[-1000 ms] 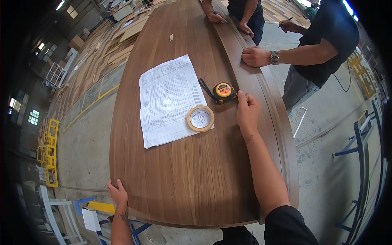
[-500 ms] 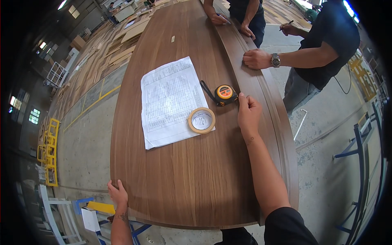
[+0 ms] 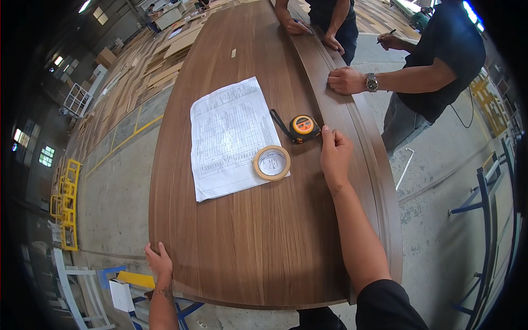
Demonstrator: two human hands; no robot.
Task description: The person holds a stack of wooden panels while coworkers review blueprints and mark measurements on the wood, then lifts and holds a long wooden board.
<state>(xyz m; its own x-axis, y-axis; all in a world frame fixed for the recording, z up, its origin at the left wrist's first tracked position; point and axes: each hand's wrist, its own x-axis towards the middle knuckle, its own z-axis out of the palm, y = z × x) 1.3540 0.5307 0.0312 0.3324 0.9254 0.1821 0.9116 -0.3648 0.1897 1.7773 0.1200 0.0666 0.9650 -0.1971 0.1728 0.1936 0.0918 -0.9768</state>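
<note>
A long brown wood-grain panel (image 3: 247, 236) stretches away in front of me. At its near left edge, my left hand (image 3: 159, 261) grips the panel's side, some fingers hidden below. My right hand (image 3: 336, 148) is closed by the raised strip on the right, its fingertips pinched at the right side of a black and orange tape measure (image 3: 302, 125). The tape measure lies on the panel with its wrist strap toward the paper. A roll of tan masking tape (image 3: 256, 165) rests partly on a printed sheet (image 3: 228, 132).
Across the right-hand strip (image 3: 319, 88), a co-worker's fist (image 3: 347, 81) with a watch rests on it; that person's other hand (image 3: 389, 40) holds a pen. Another person's hands (image 3: 297, 26) are further up. A yellow rack (image 3: 70, 203) and blue metal frames (image 3: 484, 203) stand on the floor.
</note>
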